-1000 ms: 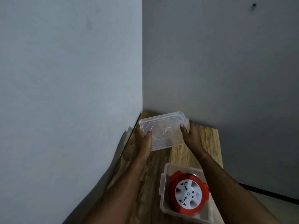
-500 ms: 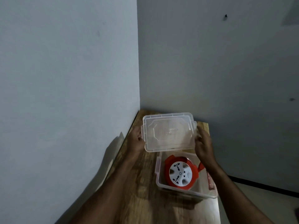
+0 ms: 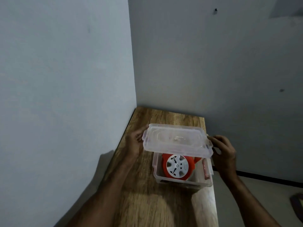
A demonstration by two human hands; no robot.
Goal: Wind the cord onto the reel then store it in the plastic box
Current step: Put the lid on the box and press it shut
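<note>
A clear plastic box (image 3: 185, 181) stands on the wooden table (image 3: 147, 207). Inside it lies the red cord reel (image 3: 177, 167) with its white socket face up. The clear lid (image 3: 176, 139) hovers over the far half of the box, tilted a little, and covers the back of the reel. My left hand (image 3: 136, 143) grips the lid's left end and my right hand (image 3: 223, 152) grips its right end. A reddish latch (image 3: 205, 172) shows on the box's right side.
The table sits in a corner, with a wall along its left edge and another behind it. Its right edge drops to the floor, where a dark baseboard line (image 3: 268, 177) runs. A dark object (image 3: 297, 204) lies on the floor at far right.
Both hands lifted the lid from the far table end and brought it nearer, over the box. The view has tipped down, so the box sits higher in frame.
</note>
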